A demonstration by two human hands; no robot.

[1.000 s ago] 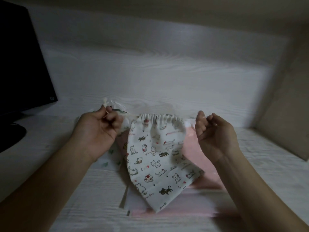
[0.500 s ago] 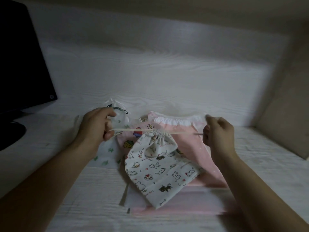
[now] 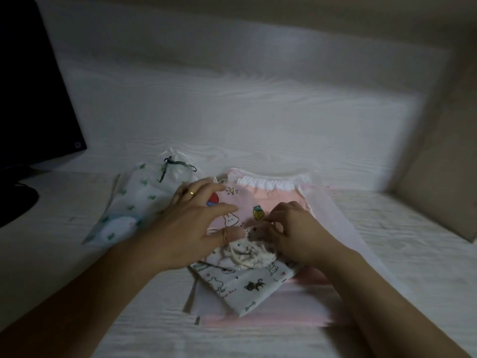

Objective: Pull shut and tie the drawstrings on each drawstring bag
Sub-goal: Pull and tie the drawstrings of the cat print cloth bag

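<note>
A white cat-print bag [image 3: 245, 282] lies in front of me, its mouth [image 3: 249, 255] gathered tight. It rests on a pink bag [image 3: 273, 200] with fruit and rabbit pictures, whose white-hemmed top is spread wide. My left hand [image 3: 191, 223] hovers over the pink bag with fingers spread, and a cream drawstring [image 3: 238, 254] seems to cross its thumb. My right hand [image 3: 291, 228] has curled fingers pinching the drawstring just above the gathered mouth. Both hands meet over the cat-print bag's neck.
A white bag with green print [image 3: 134, 200], tied with a dark green cord, lies at the left beside my left hand. A black monitor [image 3: 33, 94] stands at the far left on the white wood-grain desk [image 3: 413, 254]. A beige wall panel [image 3: 444, 177] closes the right side.
The cords were stretched apart sideways half a second ago. Both hands have come together over the bag's cinched neck, and the bag has slid nearer to me.
</note>
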